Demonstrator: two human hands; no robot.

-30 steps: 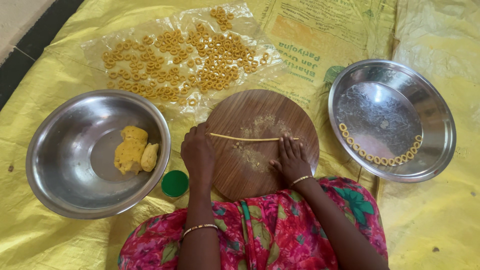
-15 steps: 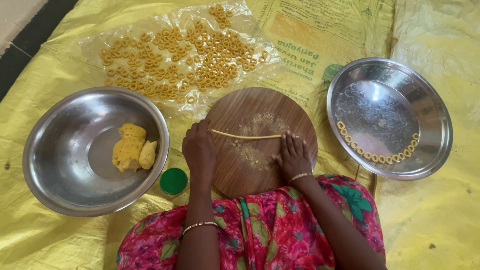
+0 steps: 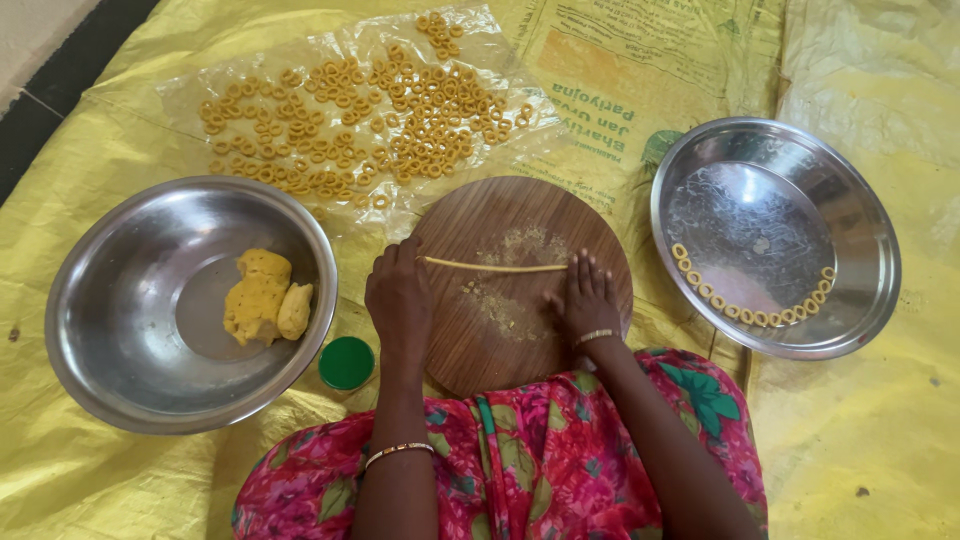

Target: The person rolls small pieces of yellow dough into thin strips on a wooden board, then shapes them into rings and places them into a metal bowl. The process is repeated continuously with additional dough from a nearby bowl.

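Note:
A thin yellow dough rope (image 3: 495, 266) lies across a round wooden board (image 3: 500, 215). My left hand (image 3: 398, 300) rests flat on the board with its fingertips on the rope's left end. At the rope's right end my right hand (image 3: 583, 300) lies palm down, fingers spread, touching it. Crumbs of dough dust the board between the hands. Neither hand grips anything.
A steel bowl (image 3: 110, 340) on the left holds yellow dough lumps (image 3: 265, 297). The steel plate (image 3: 860, 250) on the right carries a row of dough rings (image 3: 745, 312). Several rings (image 3: 370, 120) dry on clear plastic behind the board. A green lid (image 3: 346, 362) lies by the bowl. Yellow sheeting covers the floor.
Both hands have stayed on the rope, which looks a little longer and straighter. The view has shifted slightly.

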